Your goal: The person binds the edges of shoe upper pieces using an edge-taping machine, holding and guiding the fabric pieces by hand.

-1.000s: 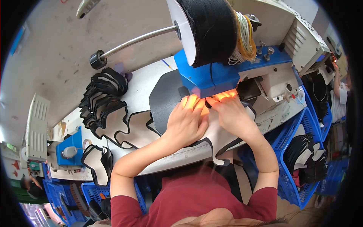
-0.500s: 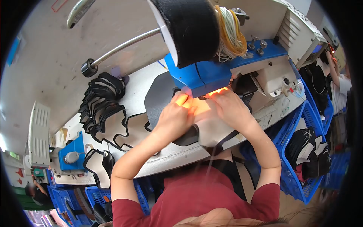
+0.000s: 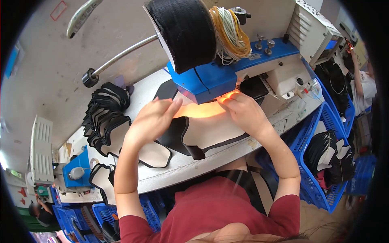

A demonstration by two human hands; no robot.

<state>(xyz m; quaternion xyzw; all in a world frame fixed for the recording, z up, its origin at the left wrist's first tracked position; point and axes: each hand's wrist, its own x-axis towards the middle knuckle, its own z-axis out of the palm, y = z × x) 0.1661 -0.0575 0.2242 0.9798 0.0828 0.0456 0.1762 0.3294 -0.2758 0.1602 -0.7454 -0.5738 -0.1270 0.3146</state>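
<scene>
A cream piece with black edging (image 3: pixel 219 128), shaped like a shoe upper, lies under the blue head of a bench machine (image 3: pixel 202 83). Orange lamp light falls on its upper part. My right hand (image 3: pixel 245 111) has its fingers closed on the piece's edge, close beside the machine head. My left hand (image 3: pixel 152 119) is at the piece's left side, fingers stretched out and thumb apart, over a black part folded back. Whether its palm touches the piece I cannot tell. A second cream piece with black edging (image 3: pixel 156 156) lies below my left wrist.
A stack of black-edged pieces (image 3: pixel 106 111) lies on the left of the metal table. Above the machine hangs a large black roll (image 3: pixel 182 34), beside coiled cords (image 3: pixel 231 34). A blue crate (image 3: pixel 302 162) with black pieces stands at the right. Other people sit farther off.
My left hand has moved left, away from the machine head, and its fingers have spread. The piece has turned and now lies wider across the table. My right hand stays near the head.
</scene>
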